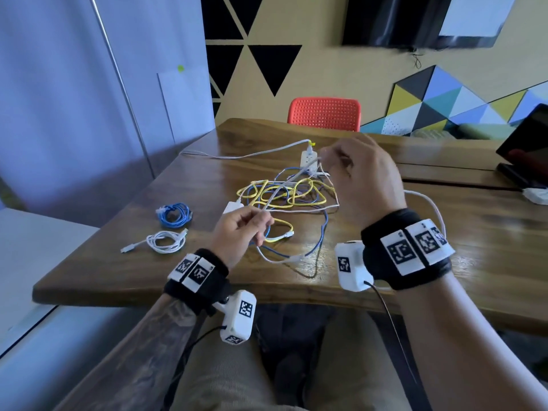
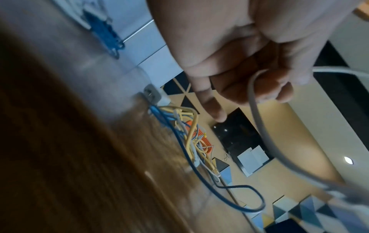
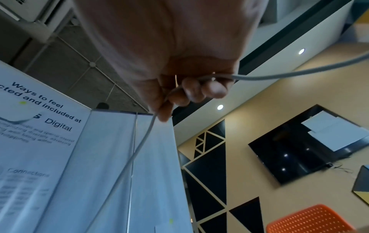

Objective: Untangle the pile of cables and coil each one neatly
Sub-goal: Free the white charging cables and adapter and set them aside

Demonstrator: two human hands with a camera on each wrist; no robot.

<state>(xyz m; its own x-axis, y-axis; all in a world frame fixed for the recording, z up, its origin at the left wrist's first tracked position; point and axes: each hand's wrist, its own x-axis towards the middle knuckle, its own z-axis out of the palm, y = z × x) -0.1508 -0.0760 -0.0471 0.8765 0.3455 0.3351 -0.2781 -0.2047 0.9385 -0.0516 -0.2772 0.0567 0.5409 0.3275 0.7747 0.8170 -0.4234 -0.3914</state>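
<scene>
A grey cable [image 1: 289, 185] stretches taut above the tangle [image 1: 284, 200] at the table [image 1: 444, 232] centre, pinched by the left hand [image 1: 240, 229] at 7 o'clock and the right hand [image 1: 360, 176] at 1 o'clock. Blue coil [image 1: 175, 215] and white coil [image 1: 166, 241] lie at 9 o'clock.

L hand [image 2: 239, 59] grips grey cable [image 2: 257, 119]; blue/yellow cable tangle [image 2: 187, 138] on table [image 2: 60, 157] below.

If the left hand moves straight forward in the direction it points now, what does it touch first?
Probably the tangled pile of cables just beyond the left hand, which pinches a white cable; depth is uncertain.
</scene>
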